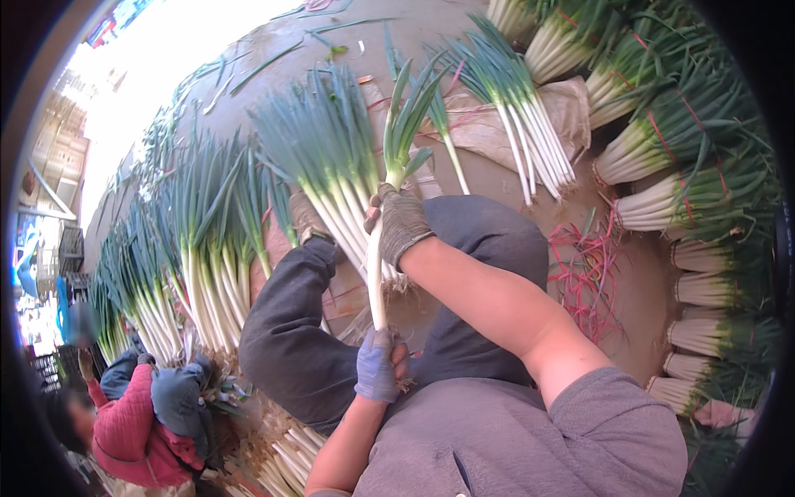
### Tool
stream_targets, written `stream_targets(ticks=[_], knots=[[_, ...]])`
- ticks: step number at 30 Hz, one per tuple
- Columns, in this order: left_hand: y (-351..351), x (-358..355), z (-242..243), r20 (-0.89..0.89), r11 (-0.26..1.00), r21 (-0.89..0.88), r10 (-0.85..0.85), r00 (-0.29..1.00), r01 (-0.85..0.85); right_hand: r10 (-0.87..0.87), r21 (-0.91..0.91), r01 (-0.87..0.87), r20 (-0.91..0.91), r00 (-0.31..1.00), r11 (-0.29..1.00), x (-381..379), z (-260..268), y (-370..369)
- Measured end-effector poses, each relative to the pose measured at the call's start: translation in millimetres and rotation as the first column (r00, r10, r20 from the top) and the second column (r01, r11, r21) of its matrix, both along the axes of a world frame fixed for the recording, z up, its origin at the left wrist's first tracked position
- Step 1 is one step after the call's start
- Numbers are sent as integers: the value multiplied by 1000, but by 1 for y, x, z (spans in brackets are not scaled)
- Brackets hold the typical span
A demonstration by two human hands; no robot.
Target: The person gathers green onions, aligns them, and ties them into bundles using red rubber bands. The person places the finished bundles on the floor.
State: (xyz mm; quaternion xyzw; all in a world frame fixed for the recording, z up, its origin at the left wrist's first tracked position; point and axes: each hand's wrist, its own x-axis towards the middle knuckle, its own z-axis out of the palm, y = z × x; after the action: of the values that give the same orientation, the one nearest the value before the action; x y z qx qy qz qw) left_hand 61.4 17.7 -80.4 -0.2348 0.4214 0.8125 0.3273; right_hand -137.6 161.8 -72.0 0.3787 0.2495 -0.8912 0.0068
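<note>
One thick green onion (374, 267) stands nearly upright in front of my body, its leaves fanning upward. My right hand (400, 223), in a brown knitted glove, is closed around its upper stalk where white turns green. Near the root end, my left hand (377, 366) in a blue-purple glove with bare fingertips grips the same onion; some roots stick out below. Just behind it, a large bunch of green onions (338, 192) lies between my knees, roots towards me. A smaller bunch (534, 136) rests on a tan sack (574, 102) to the right.
Tied bundles of green onions (646, 149) line the right side. Pink and red ties (587, 273) lie tangled on the floor. More loose onions (211, 292) stretch along the left, with white stalks (292, 463) at the bottom. A person in a pink jacket (133, 435) crouches at lower left.
</note>
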Motion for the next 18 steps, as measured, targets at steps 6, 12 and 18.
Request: stream_targets(ticks=[6, 12, 18], knots=[[-4, -38, -9, -99, 890, -385, -304, 947, 245, 141, 331, -133, 1, 990, 934, -8, -16, 20], [25, -73, -24, -344, 279, -938, -685, 643, -205, 242, 395, -255, 84, 967, 882, 10, -40, -7], [58, -99, -47, -202, 428, -895, -637, 744, 124, 156, 363, -208, 167, 973, 908, -21, -48, 37]])
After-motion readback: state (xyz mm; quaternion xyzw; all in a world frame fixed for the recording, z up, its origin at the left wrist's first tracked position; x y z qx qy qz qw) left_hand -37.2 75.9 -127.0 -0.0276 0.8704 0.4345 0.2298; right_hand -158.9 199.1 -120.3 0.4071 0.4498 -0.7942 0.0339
